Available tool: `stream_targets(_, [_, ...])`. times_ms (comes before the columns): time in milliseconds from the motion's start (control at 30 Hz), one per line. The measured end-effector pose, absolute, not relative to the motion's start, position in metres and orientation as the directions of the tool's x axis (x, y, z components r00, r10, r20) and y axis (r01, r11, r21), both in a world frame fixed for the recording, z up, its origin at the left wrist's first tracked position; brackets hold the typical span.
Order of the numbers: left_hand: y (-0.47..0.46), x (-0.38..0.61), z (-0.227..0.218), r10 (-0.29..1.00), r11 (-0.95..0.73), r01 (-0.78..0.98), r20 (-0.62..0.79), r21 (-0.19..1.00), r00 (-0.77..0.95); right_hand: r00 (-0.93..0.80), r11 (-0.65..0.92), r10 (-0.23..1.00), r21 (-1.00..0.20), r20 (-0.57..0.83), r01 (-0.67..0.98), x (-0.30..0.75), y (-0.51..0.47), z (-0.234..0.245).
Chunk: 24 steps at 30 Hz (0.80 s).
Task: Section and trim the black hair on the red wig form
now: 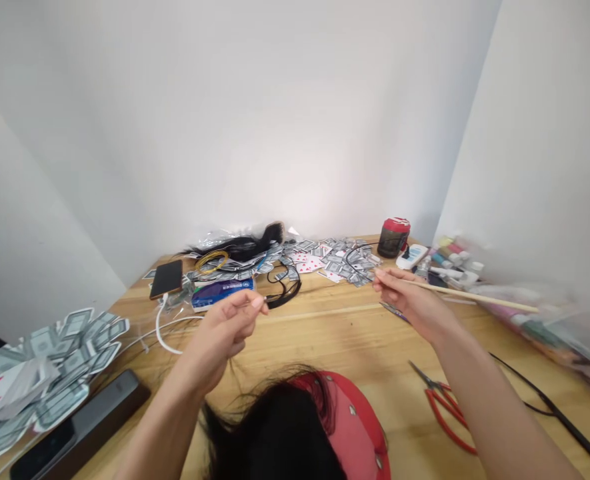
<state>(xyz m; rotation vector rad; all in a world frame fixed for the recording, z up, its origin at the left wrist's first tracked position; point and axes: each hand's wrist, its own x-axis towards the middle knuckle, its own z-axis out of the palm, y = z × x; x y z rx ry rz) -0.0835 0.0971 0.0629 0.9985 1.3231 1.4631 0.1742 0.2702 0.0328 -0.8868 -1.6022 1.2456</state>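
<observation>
My left hand is raised over the table, thumb and forefinger pinched together. Whatever lies between those fingertips is too small to make out; a dark curved strand shows just behind them. In my right hand is a thin pale wooden stick, gripped near one end and pointing off to the right. Below and between both hands sits a round red form with small metal studs. Black hair covers its left side, with loose strands sticking up.
Red-handled scissors lie under my right forearm. Playing cards, a black hair bundle, a phone and a blue packet lie farther back. A red-topped jar and plastic bags are right; card piles left.
</observation>
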Motion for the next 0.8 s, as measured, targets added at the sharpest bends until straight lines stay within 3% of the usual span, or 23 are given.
stream_targets(200, [0.086, -0.112, 0.078, 0.804, -0.284, -0.124, 0.166, 0.951, -0.570, -0.252, 0.422, 0.900, -0.851, 0.355, 0.311, 0.203, 0.282, 0.040])
stream_targets(367, [0.090, -0.091, 0.072, 0.703, -0.351, -0.020, 0.250, 0.936, -0.666, -0.461, 0.609, 0.771, -0.718, 0.438, 0.336, 0.184, 0.249, 0.050])
stream_targets(433, [0.097, -0.067, 0.062, 0.751, -0.299, 0.122, 0.312, 0.947, -0.582, -0.593, 0.683, 0.673, -0.679, 0.442, 0.269, 0.165, 0.224, 0.050])
stream_targets(500, [0.104, -0.042, 0.050, 0.849, -0.266, 0.111, 0.287, 0.958, -0.444, -0.706, 0.831, 0.480, -0.527, 0.520, 0.176, 0.148, 0.197, 0.049])
stream_targets(600, [0.109, -0.015, 0.037, 0.925, -0.205, 0.066, 0.215, 0.977, -0.312, -0.676, 0.917, 0.390, -0.334, 0.626, 0.220, 0.134, 0.171, 0.049])
stream_targets(667, [0.108, -0.010, 0.035, 0.953, -0.160, 0.071, 0.173, 0.984, -0.250, -0.635, 0.905, 0.423, -0.342, 0.647, 0.253, 0.135, 0.169, 0.050])
stream_targets(800, [0.103, -0.020, 0.042, 0.967, -0.132, 0.184, 0.167, 0.974, -0.191, -0.633, 0.798, 0.575, -0.526, 0.518, 0.295, 0.151, 0.188, 0.055])
